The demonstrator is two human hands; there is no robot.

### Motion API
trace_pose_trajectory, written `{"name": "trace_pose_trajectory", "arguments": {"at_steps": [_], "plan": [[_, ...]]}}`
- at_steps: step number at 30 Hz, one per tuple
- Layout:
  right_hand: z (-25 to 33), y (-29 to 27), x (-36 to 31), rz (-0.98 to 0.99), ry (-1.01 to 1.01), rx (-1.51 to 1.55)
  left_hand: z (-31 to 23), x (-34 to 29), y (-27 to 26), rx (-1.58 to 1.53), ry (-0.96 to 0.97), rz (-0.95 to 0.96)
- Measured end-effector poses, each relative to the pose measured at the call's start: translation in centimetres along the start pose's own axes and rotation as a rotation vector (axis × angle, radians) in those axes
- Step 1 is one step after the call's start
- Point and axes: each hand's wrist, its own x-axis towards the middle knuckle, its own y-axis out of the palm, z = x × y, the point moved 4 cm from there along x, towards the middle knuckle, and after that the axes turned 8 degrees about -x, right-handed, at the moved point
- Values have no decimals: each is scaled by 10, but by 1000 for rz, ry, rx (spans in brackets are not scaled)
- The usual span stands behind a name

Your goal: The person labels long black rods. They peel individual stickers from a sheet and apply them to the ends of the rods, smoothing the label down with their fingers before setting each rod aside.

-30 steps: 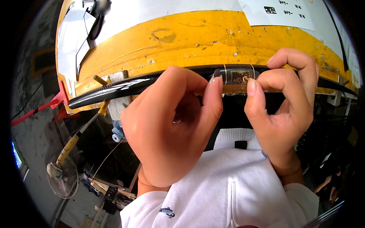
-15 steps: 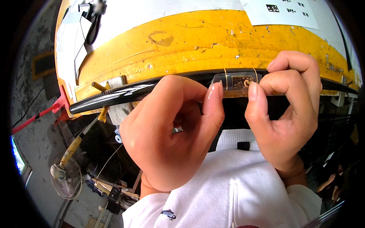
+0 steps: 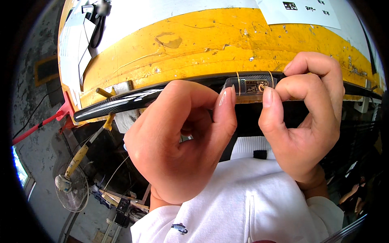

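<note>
A long glossy black rod (image 3: 125,103) with a woven pattern lies across the near edge of the yellow table. Against it sits a clear decal film (image 3: 255,86) with two thin gold rings and a gold emblem in a dark panel. My left hand (image 3: 182,133) is closed, thumb and forefinger pinching the film's left end. At its right end my right hand (image 3: 304,109) is closed too, its thumb tip over the film's lower edge and its forefinger curled behind. The other right fingers bend over the rod. Whether the film touches the rod all along, I cannot tell.
Yellow-headed supports (image 3: 106,93) hold the rod at the left. On the table (image 3: 194,44) lie a printed white sheet (image 3: 300,14) and, at far left, white papers with a black strap (image 3: 97,34). A standing fan (image 3: 71,186) is on the floor, lower left.
Both hands and the film have shifted very slightly to the left. The pinch of each hand stays as it was, and the rod looks still.
</note>
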Motion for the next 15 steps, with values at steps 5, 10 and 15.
{"name": "trace_pose_trajectory", "arguments": {"at_steps": [5,10,15], "plan": [[-2,-1,0,17,-19,10,-2,-1,0,4,-28,-7],[3,-7,7,95,-52,-52,0,-2,1,-12,-10,-14],[6,-9,11,146,-64,-95,-1,-1,1,-12,-16,-5]]}}
